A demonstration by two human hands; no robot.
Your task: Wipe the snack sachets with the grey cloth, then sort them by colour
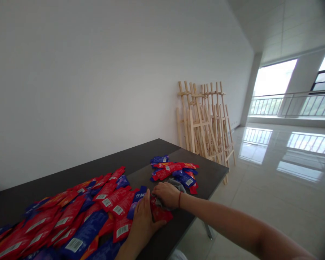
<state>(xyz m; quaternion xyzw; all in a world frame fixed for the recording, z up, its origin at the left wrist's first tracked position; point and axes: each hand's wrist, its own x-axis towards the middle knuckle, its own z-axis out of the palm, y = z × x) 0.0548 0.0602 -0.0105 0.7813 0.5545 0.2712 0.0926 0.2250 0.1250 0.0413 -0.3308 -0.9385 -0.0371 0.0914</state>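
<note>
White wall (83, 72) fills most of my head-camera feed. Black table (141, 155) below it; pale wooden easels (202, 124) clustered beyond its far end. Large heap (70, 216) of red and blue packets covers the table's left side; smaller pile (170, 169) near the right end. I see the left hand (143, 216) beside the heap, fingers close together, thumb spread to the lower edge of a red packet (161, 213). Right hand (166, 194): fingers curled, pressed on a grey cloth (176, 184); thumb I cannot make out. That packet lies between the hands, partly under the cloth. Red cord (180, 199) circles the right wrist.
</note>
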